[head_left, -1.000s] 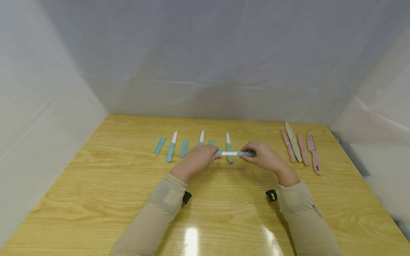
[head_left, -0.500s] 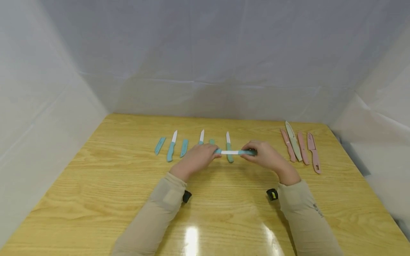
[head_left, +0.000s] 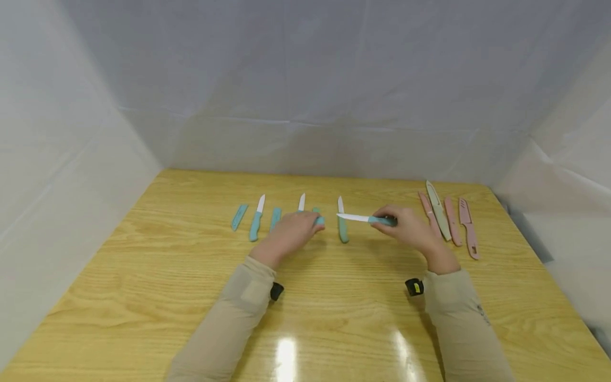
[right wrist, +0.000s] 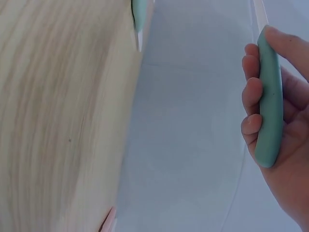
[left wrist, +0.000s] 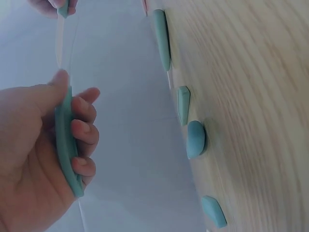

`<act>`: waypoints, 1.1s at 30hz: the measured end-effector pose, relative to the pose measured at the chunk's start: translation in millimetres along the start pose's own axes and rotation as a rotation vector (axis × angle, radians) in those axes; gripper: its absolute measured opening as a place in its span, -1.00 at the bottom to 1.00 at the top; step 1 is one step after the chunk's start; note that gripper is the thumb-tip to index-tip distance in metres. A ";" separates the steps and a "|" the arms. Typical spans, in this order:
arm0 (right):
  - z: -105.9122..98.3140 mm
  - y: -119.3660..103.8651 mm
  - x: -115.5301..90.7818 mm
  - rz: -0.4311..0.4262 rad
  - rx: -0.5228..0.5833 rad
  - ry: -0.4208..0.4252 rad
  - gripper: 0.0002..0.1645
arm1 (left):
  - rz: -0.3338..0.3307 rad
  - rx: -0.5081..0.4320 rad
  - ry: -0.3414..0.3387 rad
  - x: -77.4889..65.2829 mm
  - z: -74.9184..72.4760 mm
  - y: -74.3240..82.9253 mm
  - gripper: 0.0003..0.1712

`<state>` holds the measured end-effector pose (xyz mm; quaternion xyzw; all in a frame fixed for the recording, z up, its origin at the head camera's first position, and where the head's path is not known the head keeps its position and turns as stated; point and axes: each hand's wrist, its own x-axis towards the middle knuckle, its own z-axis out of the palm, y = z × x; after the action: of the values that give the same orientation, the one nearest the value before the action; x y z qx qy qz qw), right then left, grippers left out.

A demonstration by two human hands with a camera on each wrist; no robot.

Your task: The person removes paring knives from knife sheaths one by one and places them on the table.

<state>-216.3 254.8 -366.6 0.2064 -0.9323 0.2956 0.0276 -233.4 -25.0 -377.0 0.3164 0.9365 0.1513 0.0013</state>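
Observation:
My right hand [head_left: 406, 228] grips a paring knife [right wrist: 270, 101] by its teal handle, the white blade pointing left. My left hand [head_left: 292, 231] holds a teal blade sheath [left wrist: 65, 145], fingers curled round its length. In the head view a small gap lies between the blade tip and the sheath, both above the table. Behind the hands lie a green-handled knife [head_left: 343, 231], a partly hidden knife [head_left: 302, 203] and a green sheath [head_left: 315, 210]. Further left are a blue-handled knife [head_left: 255, 225], a blue sheath [head_left: 239, 217] and another sheath [head_left: 276, 216] partly covered by the left hand.
At the right of the wooden table [head_left: 343, 307] lie a beige sheathed knife [head_left: 438, 209] and several pink ones, including a wide pink knife [head_left: 470, 233]. Pale sheeting [head_left: 305, 106] walls off the back and sides.
The knife and the sheath, earlier in line with a strip of white blade between them, have come apart. My right hand has moved right with the knife; my left has shifted slightly left.

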 end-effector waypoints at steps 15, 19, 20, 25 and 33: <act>-9.1 2.4 14.0 0.280 -0.046 0.079 -0.60 | -0.190 -0.113 0.047 18.0 -5.9 5.8 -0.54; -6.0 7.4 28.2 0.388 -0.019 0.046 -0.54 | -0.310 -0.124 0.035 44.5 -6.8 16.0 -0.55; -5.1 9.2 31.5 0.415 -0.015 0.036 -0.53 | -0.331 -0.120 0.035 51.3 -5.7 18.1 -0.56; -0.5 18.0 48.1 0.487 0.026 -0.001 -0.51 | -0.326 -0.178 0.032 77.6 2.6 22.7 -0.57; 4.8 32.8 63.8 0.549 -0.012 -0.039 -0.59 | -0.468 -0.352 0.053 102.6 15.0 30.8 -0.56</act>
<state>-287.4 252.8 -377.2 -0.0486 -0.9554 0.2827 -0.0701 -295.8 63.3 -373.0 0.0827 0.9430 0.3153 0.0668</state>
